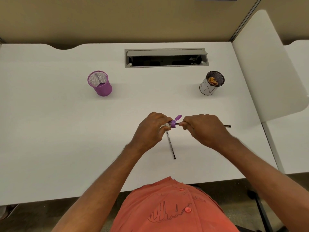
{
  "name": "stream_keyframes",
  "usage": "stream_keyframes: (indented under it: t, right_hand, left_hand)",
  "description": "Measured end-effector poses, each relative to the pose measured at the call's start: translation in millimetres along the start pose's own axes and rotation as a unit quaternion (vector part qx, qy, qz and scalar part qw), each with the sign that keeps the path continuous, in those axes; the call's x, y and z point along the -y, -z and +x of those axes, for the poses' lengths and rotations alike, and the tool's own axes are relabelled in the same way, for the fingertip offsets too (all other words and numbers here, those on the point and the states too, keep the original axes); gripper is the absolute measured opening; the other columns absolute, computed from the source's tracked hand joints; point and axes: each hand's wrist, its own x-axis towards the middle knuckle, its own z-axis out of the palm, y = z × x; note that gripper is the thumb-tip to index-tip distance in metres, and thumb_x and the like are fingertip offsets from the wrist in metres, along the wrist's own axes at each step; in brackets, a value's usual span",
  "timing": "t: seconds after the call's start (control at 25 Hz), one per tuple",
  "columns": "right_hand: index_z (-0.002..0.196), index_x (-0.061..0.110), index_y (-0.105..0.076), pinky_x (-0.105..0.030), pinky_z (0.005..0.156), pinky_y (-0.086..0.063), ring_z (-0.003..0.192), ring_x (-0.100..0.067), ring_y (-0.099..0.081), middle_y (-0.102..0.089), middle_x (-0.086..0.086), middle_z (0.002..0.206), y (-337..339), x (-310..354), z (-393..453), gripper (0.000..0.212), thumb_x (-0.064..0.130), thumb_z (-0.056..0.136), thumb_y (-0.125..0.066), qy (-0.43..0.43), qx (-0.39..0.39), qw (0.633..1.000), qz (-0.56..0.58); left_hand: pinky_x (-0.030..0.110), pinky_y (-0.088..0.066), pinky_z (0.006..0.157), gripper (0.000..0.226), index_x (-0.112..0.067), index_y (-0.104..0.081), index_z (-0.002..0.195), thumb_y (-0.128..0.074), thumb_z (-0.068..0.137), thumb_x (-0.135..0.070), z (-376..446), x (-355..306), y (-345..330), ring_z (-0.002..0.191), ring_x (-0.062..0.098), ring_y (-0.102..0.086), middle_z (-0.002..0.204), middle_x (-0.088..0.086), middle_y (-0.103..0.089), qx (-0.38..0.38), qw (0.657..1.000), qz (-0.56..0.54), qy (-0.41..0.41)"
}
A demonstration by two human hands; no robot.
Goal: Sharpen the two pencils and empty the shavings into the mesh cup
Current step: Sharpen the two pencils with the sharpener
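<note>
My left hand point(151, 129) pinches a small purple sharpener point(173, 123) whose lid point(178, 117) stands flipped open. My right hand point(203, 128) grips a dark pencil point(227, 126), its tip pushed into the sharpener and its back end sticking out to the right. A second dark pencil point(171, 144) lies on the white desk just below the hands, partly hidden under my left fingers. A purple mesh cup point(100, 83) stands at the back left. A black mesh cup wrapped in white paper point(211, 83) stands at the back right with pencil shavings inside.
A grey cable hatch point(166, 58) is open in the desk's back middle. A white side panel point(267, 67) rises on the right, and tan partition walls close the back. The desk's front edge point(66, 195) runs just before my orange shirt.
</note>
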Motion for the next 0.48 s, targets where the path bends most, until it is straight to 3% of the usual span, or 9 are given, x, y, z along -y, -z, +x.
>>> stream_keyframes:
  t: [0.08,0.2,0.36,0.48]
  right_hand:
    - [0.099,0.029,-0.059,-0.034,0.056,-0.046,0.067,-0.020,-0.060,-0.065,0.008,0.084,2.4,0.8,-1.3,0.030,0.053,0.101,-0.041,0.040,-0.031,0.998,0.025]
    - [0.100,0.020,-0.062,-0.034,0.048,-0.043,0.066,-0.020,-0.055,-0.057,0.005,0.090,0.7,2.4,-6.1,0.010,0.028,0.096,-0.067,0.097,-0.087,0.991,0.005]
    - [0.091,0.021,-0.069,-0.035,0.051,-0.035,0.061,-0.023,-0.052,-0.060,0.001,0.076,-0.6,0.7,-7.3,0.013,0.030,0.099,-0.064,0.093,-0.177,0.976,-0.086]
    - [0.088,0.028,-0.069,-0.030,0.052,-0.030,0.056,-0.024,-0.055,-0.062,0.004,0.069,3.1,-1.0,-4.9,0.031,0.046,0.102,-0.047,0.072,-0.110,0.990,-0.042]
  left_hand:
    - [0.038,-0.052,0.083,0.023,-0.029,-0.069,0.118,-0.067,0.095,-0.027,-0.7,1.0,-0.6,0.103,0.012,-0.053,0.111,-0.012,-0.068,0.002,1.000,-0.004,0.004]
    - [0.038,-0.051,0.084,0.023,-0.029,-0.069,0.118,-0.067,0.095,-0.027,-1.0,2.6,0.9,0.102,0.012,-0.053,0.110,-0.012,-0.068,0.003,1.000,-0.006,0.006]
    - [0.037,-0.050,0.085,0.022,-0.027,-0.069,0.118,-0.066,0.096,-0.027,-0.2,0.9,1.6,0.102,0.013,-0.054,0.109,-0.012,-0.068,-0.003,1.000,-0.022,0.011]
    - [0.038,-0.050,0.085,0.022,-0.027,-0.069,0.118,-0.066,0.096,-0.026,-0.5,-1.4,2.1,0.102,0.015,-0.054,0.110,-0.011,-0.068,-0.007,1.000,-0.009,0.011]
